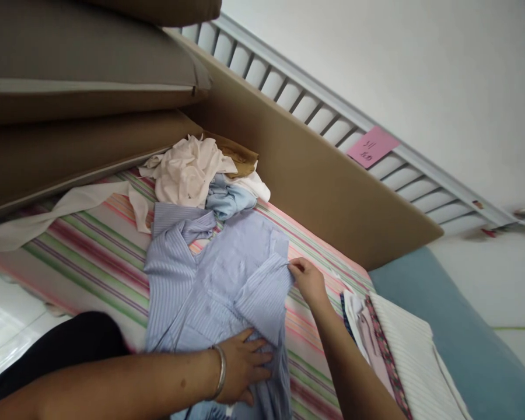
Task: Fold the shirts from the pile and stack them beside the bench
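A light blue striped shirt (210, 286) lies spread on a striped mattress cover (96, 251). My left hand (242, 364), with a metal bangle on the wrist, lies flat with fingers spread on the shirt's lower part. My right hand (306, 280) pinches the edge of a folded-over sleeve at the shirt's right side. Behind the shirt sits a heap of unfolded clothes (201, 172) in cream, brown and pale blue.
A stack of folded clothes (398, 350) lies right of my right arm on a blue surface (464, 344). Brown cushions (83, 87) are piled at the upper left. A brown board (315, 175) leans against a white slatted rail with a pink note (371, 146).
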`<state>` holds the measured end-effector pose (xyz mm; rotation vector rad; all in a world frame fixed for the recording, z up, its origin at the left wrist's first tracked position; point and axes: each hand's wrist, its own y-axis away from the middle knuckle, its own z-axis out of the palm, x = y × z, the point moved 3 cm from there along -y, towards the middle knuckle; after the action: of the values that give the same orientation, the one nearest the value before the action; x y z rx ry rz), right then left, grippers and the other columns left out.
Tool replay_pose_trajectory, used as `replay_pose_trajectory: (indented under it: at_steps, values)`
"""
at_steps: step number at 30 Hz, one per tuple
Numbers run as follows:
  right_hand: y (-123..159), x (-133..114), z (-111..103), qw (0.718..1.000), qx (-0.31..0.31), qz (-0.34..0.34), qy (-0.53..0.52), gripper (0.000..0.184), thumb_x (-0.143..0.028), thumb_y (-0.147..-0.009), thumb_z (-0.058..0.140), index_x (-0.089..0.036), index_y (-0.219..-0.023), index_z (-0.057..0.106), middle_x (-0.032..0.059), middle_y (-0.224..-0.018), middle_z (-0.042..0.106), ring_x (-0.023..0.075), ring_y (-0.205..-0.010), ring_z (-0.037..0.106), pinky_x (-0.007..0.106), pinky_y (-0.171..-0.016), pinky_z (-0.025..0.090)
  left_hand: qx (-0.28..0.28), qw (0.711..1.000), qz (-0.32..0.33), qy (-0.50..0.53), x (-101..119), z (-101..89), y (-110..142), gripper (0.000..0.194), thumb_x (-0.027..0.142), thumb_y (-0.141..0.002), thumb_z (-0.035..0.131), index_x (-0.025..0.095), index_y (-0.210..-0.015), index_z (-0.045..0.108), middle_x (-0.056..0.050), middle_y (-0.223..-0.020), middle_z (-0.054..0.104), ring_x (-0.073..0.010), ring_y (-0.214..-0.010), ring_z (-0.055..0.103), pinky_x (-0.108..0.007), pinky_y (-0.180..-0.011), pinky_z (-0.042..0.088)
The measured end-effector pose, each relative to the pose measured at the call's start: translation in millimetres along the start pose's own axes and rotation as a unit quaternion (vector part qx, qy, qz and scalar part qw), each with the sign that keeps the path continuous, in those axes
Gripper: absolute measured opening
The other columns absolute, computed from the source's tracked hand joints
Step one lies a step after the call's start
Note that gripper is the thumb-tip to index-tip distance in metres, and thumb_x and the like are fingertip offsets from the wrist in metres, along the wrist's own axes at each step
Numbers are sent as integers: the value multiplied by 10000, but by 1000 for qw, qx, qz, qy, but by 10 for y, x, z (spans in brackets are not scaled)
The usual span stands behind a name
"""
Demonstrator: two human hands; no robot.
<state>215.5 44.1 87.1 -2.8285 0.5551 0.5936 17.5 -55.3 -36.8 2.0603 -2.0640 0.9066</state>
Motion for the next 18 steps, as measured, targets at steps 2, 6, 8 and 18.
replay_pose_trajectory:
  at_steps: [2,6,8,18]
  values:
    - [129,-162,-174,998,43,-36,8,185,-340,-742,461,-207,-775,585,44,-836,642,193,-813,573,314,-759,427,-1,1000,-1,2,-1,4,4,442,404,-835,477,204,-1229,489,-50,-1357,447,-267,-1303,293,-508,-1057,202]
    - [841,-453,-288,969,84,-215,90,173,-298,-799,449,-221,-813,604,81,-1042,617,233,-1022,531,405,-904,391,-10,1000,-5,14,8,-20,-9,480,449,-821,505,197,-1229,487,-59,-1359,444,-281,-1305,290,-521,-1052,225]
    - [1317,-431,-122,956,11,-270,115,158,-228,-792,468,-243,-819,622,70,-1119,607,227,-1053,534,391,-905,415,-25,999,-15,24,11,-12,-32,484,442,-808,535,177,-1212,503,-72,-1327,479,-273,-1276,344,-485,-1053,256]
    - [1954,-6,211,969,-196,-151,23,197,-330,-836,469,-240,-929,618,75,-1093,629,180,-1018,587,291,-864,485,-73,988,-71,118,2,-19,-15,458,430,-825,506,193,-1217,499,-47,-1355,445,-258,-1307,286,-422,-1075,255]
